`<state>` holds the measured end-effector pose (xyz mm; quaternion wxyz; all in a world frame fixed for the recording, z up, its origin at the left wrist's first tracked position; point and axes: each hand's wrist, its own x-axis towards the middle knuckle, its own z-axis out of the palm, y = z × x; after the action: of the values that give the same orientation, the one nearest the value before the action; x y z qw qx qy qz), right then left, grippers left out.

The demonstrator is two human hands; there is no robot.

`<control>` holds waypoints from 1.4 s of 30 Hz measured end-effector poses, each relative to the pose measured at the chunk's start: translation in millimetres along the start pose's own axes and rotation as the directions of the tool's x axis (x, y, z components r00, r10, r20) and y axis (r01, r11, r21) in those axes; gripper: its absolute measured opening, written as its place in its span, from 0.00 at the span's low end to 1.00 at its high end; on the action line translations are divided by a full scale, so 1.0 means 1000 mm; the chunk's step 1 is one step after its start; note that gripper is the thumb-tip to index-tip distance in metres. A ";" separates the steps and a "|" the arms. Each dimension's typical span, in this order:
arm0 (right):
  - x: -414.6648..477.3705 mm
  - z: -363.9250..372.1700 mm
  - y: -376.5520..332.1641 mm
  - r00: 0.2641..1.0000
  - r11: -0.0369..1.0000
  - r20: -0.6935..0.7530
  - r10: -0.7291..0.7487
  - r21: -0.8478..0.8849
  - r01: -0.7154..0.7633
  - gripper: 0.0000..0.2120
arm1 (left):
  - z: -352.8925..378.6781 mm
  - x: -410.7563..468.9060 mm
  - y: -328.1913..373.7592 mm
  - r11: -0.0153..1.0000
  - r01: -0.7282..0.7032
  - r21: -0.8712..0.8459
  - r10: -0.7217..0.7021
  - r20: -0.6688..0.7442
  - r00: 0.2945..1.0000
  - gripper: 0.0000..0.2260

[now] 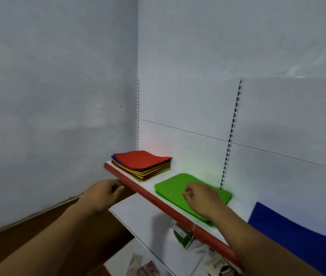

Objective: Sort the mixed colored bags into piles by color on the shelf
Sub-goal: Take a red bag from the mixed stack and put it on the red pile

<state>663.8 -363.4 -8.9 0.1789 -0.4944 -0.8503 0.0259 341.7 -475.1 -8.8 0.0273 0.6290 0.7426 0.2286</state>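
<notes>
At the far left, below the shelf's front, one left hand (103, 194) reaches forward on a bare forearm; its fingers are loosely curled with the thumb pointing toward the red edge strip, and it holds nothing. Just right of it, on the white shelf (159, 205) with its glossy red front lip, stands one mixed stack (144, 166) of flat, square, felt-like bags; a red one lies on top, and thin layers of blue, yellow, dark, orange and green show at the side, too many and too thin to count. Beside the stack and apart from it lies one green pile (170, 187), a matte rounded rectangle lying flat; how many bags it holds cannot be told. One right hand (202, 200) is over the green pile, palm down, wrist bent, fingers curled with thumb and forefinger close together; whether they pinch the green fabric or only hover cannot be told. Behind it, one of two slotted metal uprights (230, 136) runs up the smooth white back panel. At the far right lies one blue bag (297, 234), flat, dark and matte, cut off by the picture's edge. Under the shelf, a few blurred packets (184, 236) sit on a lower white shelf.
</notes>
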 end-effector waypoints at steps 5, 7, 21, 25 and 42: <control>0.066 0.054 -0.099 0.995 0.994 0.022 -0.098 0.052 0.097 0.15 | -0.031 -0.002 -0.113 0.989 0.143 0.024 -0.141 -0.055 0.988 0.11; 0.088 0.073 -0.131 0.989 0.987 0.028 -0.148 0.065 0.146 0.15 | -0.036 -0.003 -0.150 0.984 0.181 0.005 -0.180 -0.062 0.982 0.12; 0.304 0.183 -0.230 0.959 0.930 -0.032 -0.282 0.238 0.281 0.08 | -0.041 0.118 -0.318 0.937 0.347 0.021 -0.341 -0.151 0.928 0.11; 0.360 0.192 -0.212 0.967 0.940 -0.051 -0.250 0.228 0.255 0.08 | -0.032 0.188 -0.326 0.951 0.310 0.011 -0.303 -0.170 0.937 0.11; 0.402 0.216 -0.049 0.919 0.936 -0.178 0.351 0.033 -0.350 0.10 | 0.098 0.478 -0.278 0.973 -0.219 -0.076 0.226 0.097 0.969 0.16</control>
<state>372.2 -17.4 -88.2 0.2483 -0.6387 -0.7282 0.0126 18.5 -21.7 -82.4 0.0610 0.7182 0.6571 0.2205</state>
